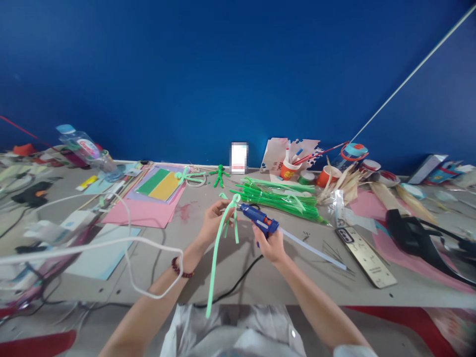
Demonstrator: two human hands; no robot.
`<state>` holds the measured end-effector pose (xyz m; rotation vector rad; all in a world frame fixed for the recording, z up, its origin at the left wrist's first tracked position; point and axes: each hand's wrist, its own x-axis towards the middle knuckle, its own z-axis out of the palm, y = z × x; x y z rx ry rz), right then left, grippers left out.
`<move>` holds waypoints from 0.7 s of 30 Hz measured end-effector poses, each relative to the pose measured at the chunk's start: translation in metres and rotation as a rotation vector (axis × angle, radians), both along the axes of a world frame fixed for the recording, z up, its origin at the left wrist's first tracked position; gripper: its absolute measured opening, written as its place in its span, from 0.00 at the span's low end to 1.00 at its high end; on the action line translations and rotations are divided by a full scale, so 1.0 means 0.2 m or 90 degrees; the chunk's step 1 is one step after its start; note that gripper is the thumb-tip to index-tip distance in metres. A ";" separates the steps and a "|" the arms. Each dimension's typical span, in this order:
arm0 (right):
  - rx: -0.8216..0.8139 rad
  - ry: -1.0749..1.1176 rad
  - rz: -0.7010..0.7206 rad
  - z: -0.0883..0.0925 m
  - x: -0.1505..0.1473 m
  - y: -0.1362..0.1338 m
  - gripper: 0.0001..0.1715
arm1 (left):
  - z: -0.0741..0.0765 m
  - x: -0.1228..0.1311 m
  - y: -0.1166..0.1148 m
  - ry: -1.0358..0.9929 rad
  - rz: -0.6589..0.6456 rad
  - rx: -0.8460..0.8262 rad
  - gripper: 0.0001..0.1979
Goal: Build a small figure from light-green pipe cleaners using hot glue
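Between the fingers of my left hand [216, 218] is a pale green pipe cleaner figure [214, 267], bent into a loop at its top, with one long strand hanging past the table edge. My right hand [271, 243] is wrapped round the handle of a blue hot glue gun [260, 218]. The gun's nozzle points left and meets or nearly meets the loop; I cannot tell whether they touch. A long whitish glue stick [312, 249] sticks out of the gun's back. Behind my hands lies a bundle of bright green pipe cleaners [278, 199].
A small green figure [220, 175] and a pale green one [189, 175] lie at the back. Coloured sheets [158, 186] and a plastic bottle [84, 148] are left. A pen cup [288, 171], a phone [366, 258] and black headgear [412, 245] are right. A white cable [128, 243] loops over my left forearm.
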<state>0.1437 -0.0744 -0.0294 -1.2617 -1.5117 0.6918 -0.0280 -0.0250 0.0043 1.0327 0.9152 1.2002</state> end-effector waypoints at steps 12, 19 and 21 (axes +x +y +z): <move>-0.012 0.003 -0.004 0.00 0.00 0.00 0.15 | -0.01 -0.01 0.01 0.002 -0.004 -0.002 0.19; -0.004 0.001 0.004 0.00 0.00 0.00 0.15 | 0.00 0.00 0.00 0.009 0.002 -0.010 0.18; -0.005 -0.002 0.002 0.00 0.00 0.00 0.15 | 0.00 0.00 0.00 0.011 0.003 -0.006 0.18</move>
